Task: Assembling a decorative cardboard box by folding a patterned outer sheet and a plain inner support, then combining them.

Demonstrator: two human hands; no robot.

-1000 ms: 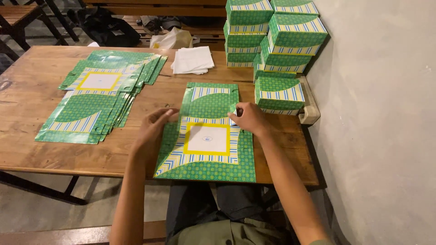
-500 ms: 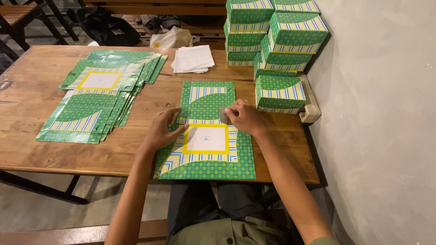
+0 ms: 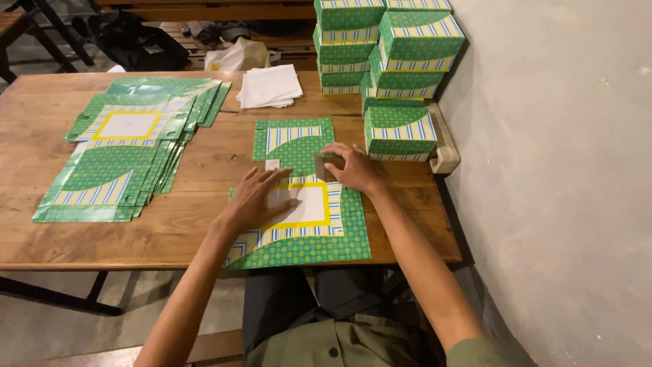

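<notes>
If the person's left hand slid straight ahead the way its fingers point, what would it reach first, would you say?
The left hand points up and right across the flat box sheet. It would probably meet the right hand first, pressing on the same sheet; the folded green boxes lie beyond.

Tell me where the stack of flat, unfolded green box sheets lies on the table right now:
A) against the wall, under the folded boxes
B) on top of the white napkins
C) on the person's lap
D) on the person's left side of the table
D: the stack of flat sheets lies fanned on the wooden table to the person's left, apart from the folded boxes by the wall and the single sheet under both hands.
</notes>
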